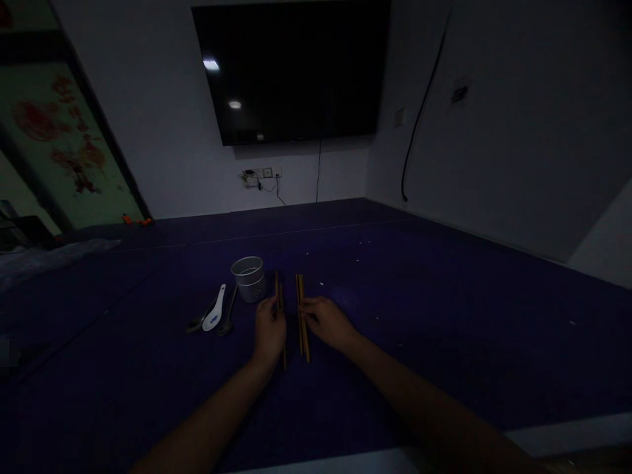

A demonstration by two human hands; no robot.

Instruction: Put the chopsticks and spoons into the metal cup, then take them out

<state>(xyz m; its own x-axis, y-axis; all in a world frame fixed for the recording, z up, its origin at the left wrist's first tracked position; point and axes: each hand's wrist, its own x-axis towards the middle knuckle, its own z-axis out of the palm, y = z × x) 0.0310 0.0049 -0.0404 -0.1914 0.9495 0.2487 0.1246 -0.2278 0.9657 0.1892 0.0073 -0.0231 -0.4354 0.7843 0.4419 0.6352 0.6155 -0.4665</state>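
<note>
My left hand (270,330) is closed around some chopsticks (281,293), whose ends show above and below the fingers. Just to the right, my right hand (326,320) pinches a second small group of chopsticks (299,288) from its right side. Both groups point away from me, nearly parallel, with a narrow gap between them. Beyond my left hand stands a grey metal cup (248,280) with small holes in its side. Left of it lie a white soup spoon (216,309) with a blue mark and two dark spoons, one (228,322) at its right.
A purple-blue covering (419,296) spreads under everything, with small white scraps scattered on it. Clear plastic sheeting (59,255) lies far left, near small orange objects (138,220). A large television (301,72) hangs on the back wall above sockets and cables.
</note>
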